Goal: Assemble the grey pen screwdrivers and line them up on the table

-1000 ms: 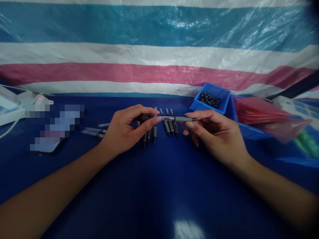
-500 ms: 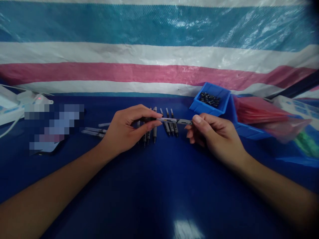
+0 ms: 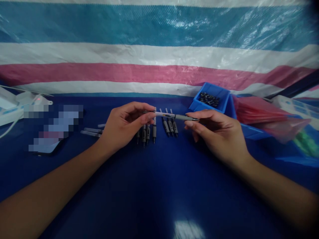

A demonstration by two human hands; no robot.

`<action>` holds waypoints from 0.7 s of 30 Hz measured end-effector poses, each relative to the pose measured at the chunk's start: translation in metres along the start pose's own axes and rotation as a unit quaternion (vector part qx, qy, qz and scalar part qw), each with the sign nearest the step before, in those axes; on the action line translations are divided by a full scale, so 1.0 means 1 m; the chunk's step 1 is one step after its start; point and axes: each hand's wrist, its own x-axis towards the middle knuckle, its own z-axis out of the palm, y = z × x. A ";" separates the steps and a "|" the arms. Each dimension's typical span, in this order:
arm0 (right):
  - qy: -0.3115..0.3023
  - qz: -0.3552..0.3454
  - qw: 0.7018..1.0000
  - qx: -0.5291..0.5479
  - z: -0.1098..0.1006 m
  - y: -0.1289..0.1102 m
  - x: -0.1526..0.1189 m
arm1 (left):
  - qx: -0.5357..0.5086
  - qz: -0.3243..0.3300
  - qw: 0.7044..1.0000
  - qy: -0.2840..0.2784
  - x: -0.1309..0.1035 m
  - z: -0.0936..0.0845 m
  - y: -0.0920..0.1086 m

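One pen (image 3: 181,117) spans my left hand (image 3: 121,124) and right hand (image 3: 219,132), fingers pinching near both ends, above the table (image 3: 154,186).
It looks joined but not yet laid down; three pens (image 3: 170,126) and a partly hidden group (image 3: 144,134) lie beyond. Open room runs toward me; the small blue bin (image 3: 198,106) edges in near my right.

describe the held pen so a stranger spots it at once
Below the striped sheet, find the dark blue table. Between the left hand and right hand is a pen with clear barrel and grey grip. Unlike the pens lying on the table, pointing toward the viewer, it is held crosswise.
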 end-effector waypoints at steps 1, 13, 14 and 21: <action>-0.003 0.007 1.000 0.004 0.000 -0.001 0.000 | 0.012 0.002 1.000 -0.002 0.000 -0.001 -0.001; -0.096 0.060 0.992 -0.047 -0.003 -0.009 -0.001 | -0.053 -0.084 0.995 0.021 -0.004 0.005 0.009; -0.106 0.066 0.991 -0.048 -0.003 -0.010 -0.001 | -0.070 -0.089 0.993 0.022 -0.004 0.005 0.009; -0.133 0.102 0.985 -0.029 0.000 -0.014 -0.005 | -0.279 -0.143 0.946 0.082 0.007 0.005 0.005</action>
